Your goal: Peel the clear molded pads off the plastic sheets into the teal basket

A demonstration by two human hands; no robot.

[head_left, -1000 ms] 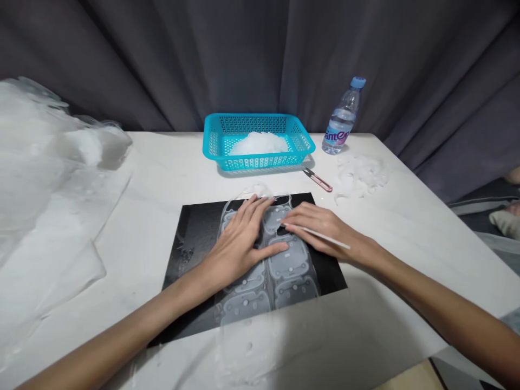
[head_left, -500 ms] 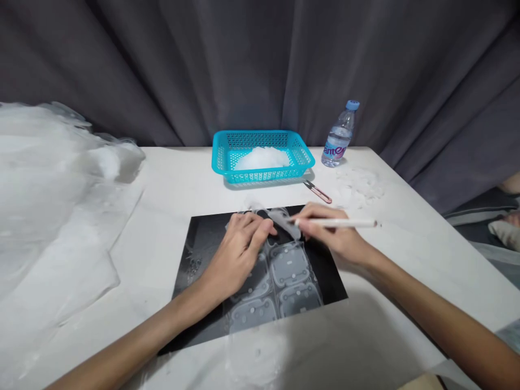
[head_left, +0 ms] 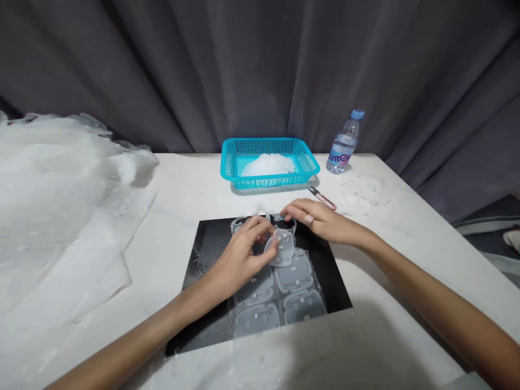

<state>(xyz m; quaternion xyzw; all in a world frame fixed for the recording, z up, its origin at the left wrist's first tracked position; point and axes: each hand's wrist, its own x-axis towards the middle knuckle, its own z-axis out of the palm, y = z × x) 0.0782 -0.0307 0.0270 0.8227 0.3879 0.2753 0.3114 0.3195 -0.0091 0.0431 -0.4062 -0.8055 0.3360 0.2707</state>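
A small translucent rounded-square piece is pinched between the thumb and fingers of my left hand, over the black mat. Under it lies a translucent sheet of joined rounded-square shapes, which runs past the mat's front edge. My right hand is at the sheet's far edge, its fingers curled close together beside an open loop of sheet. A short white end of the pen shows among these fingers; the rest is hidden.
Behind the mat stands a turquoise basket with white pieces inside. Small snips, a water bottle and thin scraps are to its right. A large translucent heap covers the left side.
A small piece is now in my left hand's pinch, lifted out of the sheet. My right hand has turned, so the pen no longer points out to the right. The view has shifted slightly.
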